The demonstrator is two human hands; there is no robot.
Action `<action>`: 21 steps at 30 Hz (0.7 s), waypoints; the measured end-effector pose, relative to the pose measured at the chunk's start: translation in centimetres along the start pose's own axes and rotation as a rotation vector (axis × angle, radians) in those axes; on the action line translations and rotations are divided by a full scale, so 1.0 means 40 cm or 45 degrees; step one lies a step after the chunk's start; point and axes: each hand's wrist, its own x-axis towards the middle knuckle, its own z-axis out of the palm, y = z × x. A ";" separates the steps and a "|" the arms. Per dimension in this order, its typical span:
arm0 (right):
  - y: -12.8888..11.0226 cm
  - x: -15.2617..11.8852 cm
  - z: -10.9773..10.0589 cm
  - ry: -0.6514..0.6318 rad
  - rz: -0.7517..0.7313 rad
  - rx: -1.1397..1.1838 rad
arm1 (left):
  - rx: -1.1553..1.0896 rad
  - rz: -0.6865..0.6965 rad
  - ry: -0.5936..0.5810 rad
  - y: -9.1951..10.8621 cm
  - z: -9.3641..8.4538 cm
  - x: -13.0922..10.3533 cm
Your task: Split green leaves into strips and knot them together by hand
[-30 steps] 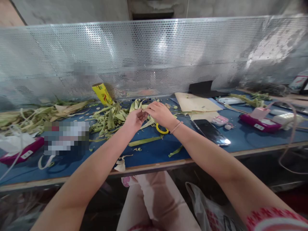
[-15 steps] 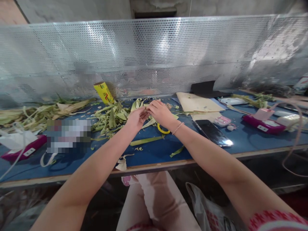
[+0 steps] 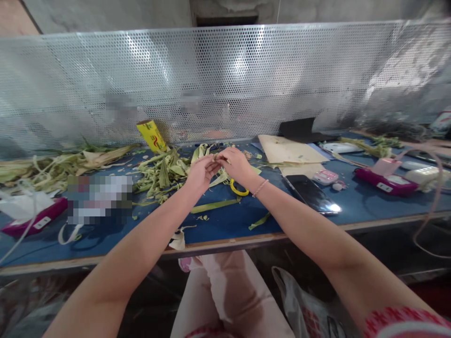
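Note:
Over the middle of the blue table (image 3: 218,227), my left hand (image 3: 201,172) and my right hand (image 3: 235,164) meet at the fingertips. Both are closed in a pinch on something small, mostly hidden between the fingers, that I cannot make out. Left of them lies a heap of pale green husk pieces (image 3: 164,174). Yellow-handled scissors (image 3: 239,189), with only a ring of the handle showing, rest under my right wrist. A flat green husk strip (image 3: 214,205) lies nearer the table's front edge.
A yellow canister (image 3: 152,136) leans near the perforated metal panel (image 3: 225,70). More husks (image 3: 91,159) lie far left. To the right are a black phone (image 3: 310,193), brown paper (image 3: 291,151), a pink case (image 3: 326,177) and a purple power strip (image 3: 385,182) with a cable.
My right fingers have shifted slightly at the pinch, and the hands stay in nearly the same place. Nothing else has visibly moved.

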 end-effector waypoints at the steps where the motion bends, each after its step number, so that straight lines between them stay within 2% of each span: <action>1: -0.002 0.001 -0.002 0.037 0.058 0.070 | 0.006 0.004 -0.022 0.001 0.002 -0.002; 7: -0.010 0.008 -0.006 0.223 0.481 0.564 | 0.037 0.088 -0.140 -0.006 0.002 -0.002; 10: -0.003 0.011 0.004 0.246 0.602 0.724 | 0.056 0.156 -0.195 -0.014 -0.001 -0.001; 12: 0.001 0.011 0.008 0.239 0.615 0.742 | 0.057 0.176 -0.177 -0.016 -0.002 0.000; 14: 0.000 0.010 0.006 0.224 0.534 0.632 | 0.052 0.171 -0.155 -0.015 -0.003 0.001; 19: -0.006 0.002 -0.013 0.128 -0.045 0.044 | -0.002 0.119 -0.085 -0.010 -0.007 0.005; 21: -0.006 0.000 -0.018 0.052 -0.189 -0.122 | -0.028 0.095 -0.041 -0.010 -0.009 0.007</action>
